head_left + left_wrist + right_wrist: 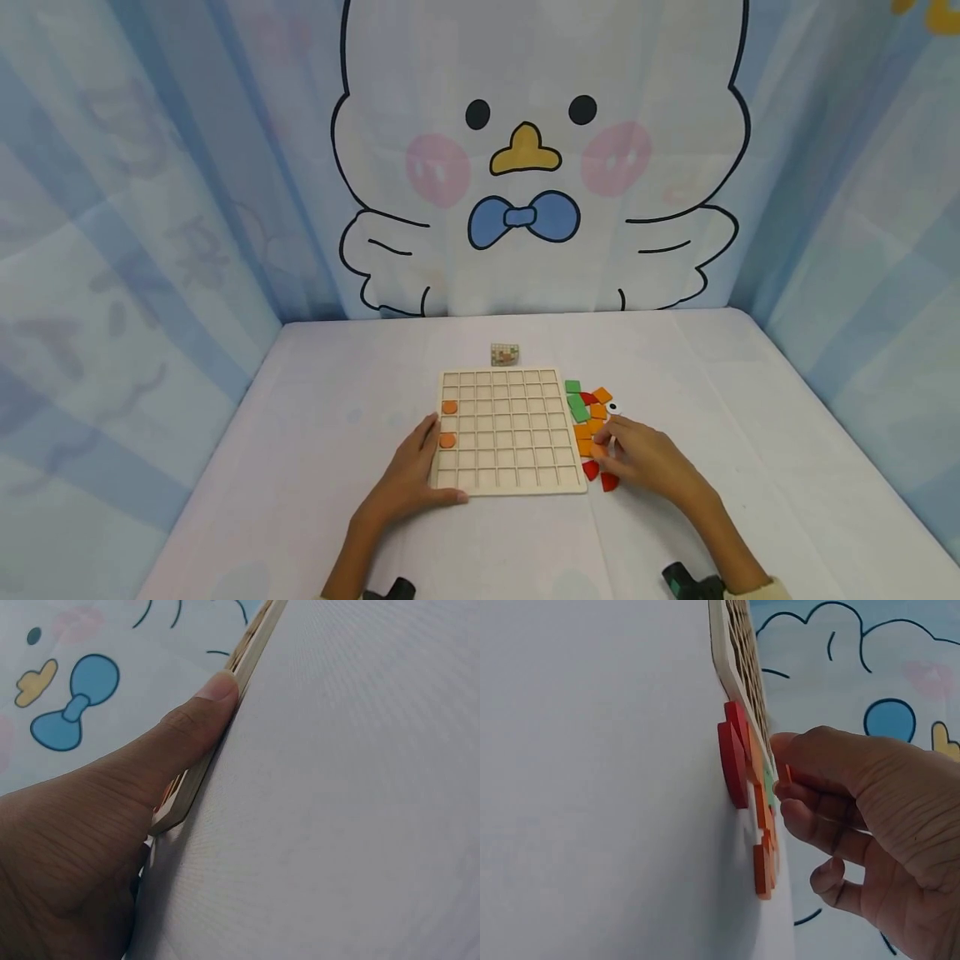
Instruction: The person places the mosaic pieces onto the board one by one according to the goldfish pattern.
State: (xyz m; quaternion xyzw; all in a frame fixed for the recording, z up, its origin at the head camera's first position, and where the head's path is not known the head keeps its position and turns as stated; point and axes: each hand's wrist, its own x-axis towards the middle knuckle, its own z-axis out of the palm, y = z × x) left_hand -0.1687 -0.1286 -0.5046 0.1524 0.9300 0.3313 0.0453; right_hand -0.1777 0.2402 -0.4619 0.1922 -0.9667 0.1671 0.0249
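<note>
On the table (315, 433), the grid board (499, 460) holds 2 discs (448, 407) in its leftmost column. A card (505, 354) lies just behind the board, and loose pieces (578, 408) lie along its right edge.

From where I stand, a white-covered table (315, 400) reaches back to a pale blue cloth backdrop (303, 183) printed with a huge white cartoon bird (528, 50): yellow beak (525, 154), round pink cheeks (438, 170), blue bow tie (520, 217). A blue-and-white drape (112, 217) hangs down the left side, its folds soft, and a similar curtain (855, 217) closes in the right. Soft light falls across the table.
</note>
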